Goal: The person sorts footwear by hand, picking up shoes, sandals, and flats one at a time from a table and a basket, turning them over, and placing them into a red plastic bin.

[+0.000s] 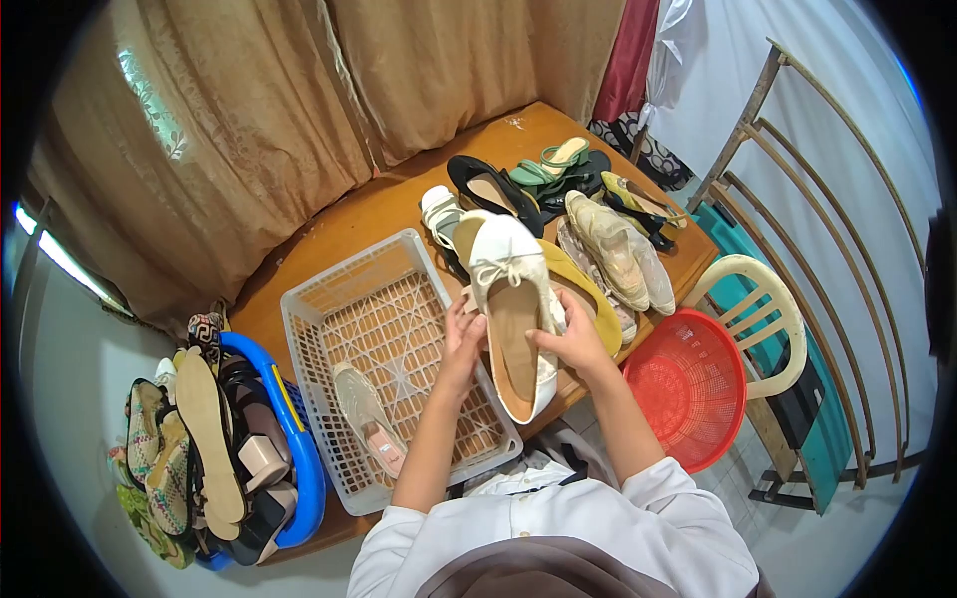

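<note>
Brown cloth (528, 570) nearest; left hand (462, 341) and right hand (581, 339) grip white shoe (514, 324).
I judge the two-sided hold steadies it, opening facing me.

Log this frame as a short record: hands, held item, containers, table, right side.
left hand: gripping the shoe's left side
right hand: gripping its right side, thumb over the rim
held item: white bow shoe, opening toward camera
white basket: one pale shoe inside
blue basket: heaped with assorted footwear
table: black, green, yellow and beige footwear beyond the hands
right side: red basket beside a cream chair
</note>
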Demonstrator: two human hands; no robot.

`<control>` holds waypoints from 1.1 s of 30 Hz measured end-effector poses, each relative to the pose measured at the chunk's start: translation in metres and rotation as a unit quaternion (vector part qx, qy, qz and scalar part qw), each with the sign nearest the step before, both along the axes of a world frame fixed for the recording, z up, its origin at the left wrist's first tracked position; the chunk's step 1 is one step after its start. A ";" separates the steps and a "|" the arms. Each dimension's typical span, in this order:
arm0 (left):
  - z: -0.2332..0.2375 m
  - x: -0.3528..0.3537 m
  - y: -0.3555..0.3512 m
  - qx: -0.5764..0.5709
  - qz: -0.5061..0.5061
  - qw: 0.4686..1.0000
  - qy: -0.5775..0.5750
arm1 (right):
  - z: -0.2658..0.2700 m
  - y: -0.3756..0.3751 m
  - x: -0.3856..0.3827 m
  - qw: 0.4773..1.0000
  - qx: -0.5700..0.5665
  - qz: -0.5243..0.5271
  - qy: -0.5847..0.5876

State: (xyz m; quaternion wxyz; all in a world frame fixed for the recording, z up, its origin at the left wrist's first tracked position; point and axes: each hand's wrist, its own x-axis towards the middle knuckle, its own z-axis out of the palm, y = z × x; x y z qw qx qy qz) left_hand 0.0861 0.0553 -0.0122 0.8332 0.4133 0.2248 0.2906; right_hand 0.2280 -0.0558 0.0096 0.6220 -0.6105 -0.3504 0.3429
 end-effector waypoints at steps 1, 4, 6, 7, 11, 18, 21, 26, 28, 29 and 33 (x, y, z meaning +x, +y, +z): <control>0.010 0.001 -0.008 -0.041 -0.033 0.998 -0.046 | 0.010 -0.003 -0.003 0.999 0.018 -0.005 0.037; 0.039 0.009 -0.037 0.033 -0.031 0.998 -0.041 | 0.027 -0.009 -0.013 0.992 0.072 -0.024 0.099; 0.041 0.021 -0.051 0.150 -0.014 0.988 -0.023 | 0.026 -0.015 -0.018 0.984 0.104 -0.058 0.133; 0.039 0.026 -0.057 0.153 0.015 0.988 -0.017 | 0.026 -0.018 -0.020 0.979 0.122 -0.074 0.148; 0.025 0.040 -0.073 0.176 0.088 0.980 0.035 | 0.013 -0.031 -0.020 0.974 0.129 -0.113 0.148; 0.026 0.063 -0.093 0.070 0.076 0.994 0.034 | -0.001 -0.065 -0.002 0.963 0.124 -0.240 0.016; 0.027 0.077 -0.104 0.155 0.016 0.987 0.040 | 0.001 -0.091 0.005 0.961 0.103 -0.257 -0.013; 0.033 0.106 -0.155 0.123 -0.007 0.991 0.051 | -0.005 -0.139 0.019 0.956 0.105 -0.270 0.035; 0.036 0.119 -0.174 0.125 -0.029 0.988 0.083 | -0.004 -0.163 0.023 0.951 0.116 -0.282 0.051; 0.038 0.126 -0.183 0.126 -0.040 0.986 0.100 | -0.011 -0.175 0.025 0.943 0.091 -0.319 0.038; 0.026 0.153 -0.221 0.287 -0.105 0.951 0.052 | -0.016 -0.236 0.043 0.956 0.038 -0.290 0.004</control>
